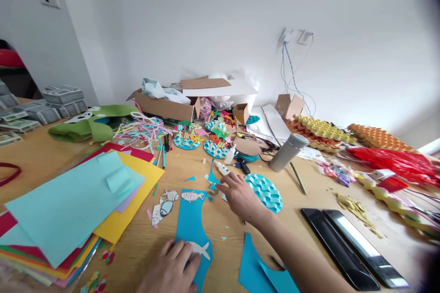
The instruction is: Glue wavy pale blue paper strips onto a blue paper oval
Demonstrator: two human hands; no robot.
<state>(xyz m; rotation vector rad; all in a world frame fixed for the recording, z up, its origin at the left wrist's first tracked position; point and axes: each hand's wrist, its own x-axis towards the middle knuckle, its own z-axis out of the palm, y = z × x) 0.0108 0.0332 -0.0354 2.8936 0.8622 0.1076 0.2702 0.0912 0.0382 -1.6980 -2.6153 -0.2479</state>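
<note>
My left hand [172, 268] lies with its fingers spread on a blue paper strip [189, 219], partly over a white fish cutout [202, 250]. Another fish drawing [192, 196] rests near the strip's top end. My right hand [240, 196] reaches across the table to a small white glue bottle [222, 168]; its fingers are bent at the bottle's lower end, and whether they grip it is unclear. Blue paper scraps [212, 176] surround the right fingertips. More fish cutouts [162, 210] are left of the strip. A blue wavy disc [264, 192] sits right of my right hand.
Coloured paper sheets [75, 206] are stacked at left. Blue paper [264, 270] lies under my right forearm, with black trays [343, 247] further right. A grey thermos [288, 152] leans behind the disc. Boxes [165, 105] and egg cartons [319, 129] stand at the back.
</note>
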